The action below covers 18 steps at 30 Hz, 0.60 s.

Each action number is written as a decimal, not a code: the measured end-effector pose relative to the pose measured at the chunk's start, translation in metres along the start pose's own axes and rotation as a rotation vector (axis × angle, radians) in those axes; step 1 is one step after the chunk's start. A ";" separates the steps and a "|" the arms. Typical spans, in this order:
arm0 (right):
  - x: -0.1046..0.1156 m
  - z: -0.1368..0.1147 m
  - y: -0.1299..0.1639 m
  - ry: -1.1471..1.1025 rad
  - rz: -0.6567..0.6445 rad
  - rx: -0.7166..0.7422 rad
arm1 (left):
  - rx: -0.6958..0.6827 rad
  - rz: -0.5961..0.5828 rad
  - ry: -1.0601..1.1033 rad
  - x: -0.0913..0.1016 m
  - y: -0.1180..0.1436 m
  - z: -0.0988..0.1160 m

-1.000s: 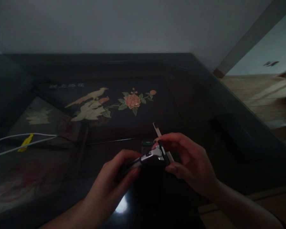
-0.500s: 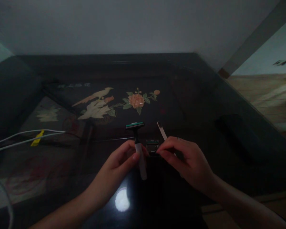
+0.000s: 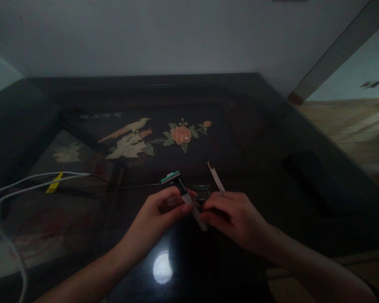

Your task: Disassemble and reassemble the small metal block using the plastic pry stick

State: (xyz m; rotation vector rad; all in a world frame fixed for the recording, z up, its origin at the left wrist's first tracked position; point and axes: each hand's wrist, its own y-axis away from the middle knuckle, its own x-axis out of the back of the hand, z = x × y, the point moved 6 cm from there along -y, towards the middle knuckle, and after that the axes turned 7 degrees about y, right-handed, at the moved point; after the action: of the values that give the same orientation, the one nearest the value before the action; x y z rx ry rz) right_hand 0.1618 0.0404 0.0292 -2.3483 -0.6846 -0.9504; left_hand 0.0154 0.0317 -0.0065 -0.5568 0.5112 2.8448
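My left hand [image 3: 164, 210] is closed around a razor [image 3: 191, 206] with a light grey handle, black neck and green-edged head. The razor tilts, its head to the upper left. My right hand [image 3: 232, 212] has its thumb and fingers pinched together at the lower part of the handle; the exact contact is partly hidden. Just behind the fingers, between both hands, is a small dark case [image 3: 202, 191], its lower part covered. A thin pale stick with a dark tip, like a toothbrush [image 3: 216, 176], lies beyond my right hand, which hides its lower end.
The glossy black table [image 3: 252, 168] bears an inlaid bird and flower picture. White cables [image 3: 34, 181] with a yellow tag [image 3: 54, 182] run along the left. A dark, box-like object [image 3: 318, 181] lies on the right. A wall [image 3: 151, 38] stands behind the table.
The razor has tipped, its head moving left and down and its handle end swinging right. My right hand has moved left and slightly down, from the case to the handle.
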 end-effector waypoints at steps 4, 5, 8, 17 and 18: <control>0.002 0.004 -0.001 0.037 0.009 -0.009 | -0.002 -0.006 -0.031 -0.001 0.001 0.001; 0.001 0.003 -0.001 0.048 -0.001 0.005 | -0.005 -0.006 -0.047 0.000 0.001 0.002; -0.004 -0.001 0.001 0.102 -0.020 0.057 | -0.010 0.001 -0.133 0.002 0.001 0.002; -0.021 -0.003 0.003 0.200 -0.053 0.038 | -0.081 0.028 -0.324 0.005 -0.001 0.004; -0.021 -0.003 0.002 0.199 -0.058 0.030 | -0.085 0.016 -0.324 0.004 -0.001 0.003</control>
State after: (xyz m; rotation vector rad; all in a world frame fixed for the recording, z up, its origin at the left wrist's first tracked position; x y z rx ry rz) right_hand 0.1485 0.0315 0.0147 -2.1808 -0.6846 -1.1727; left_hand 0.0111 0.0344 -0.0054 -0.0974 0.3390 2.9004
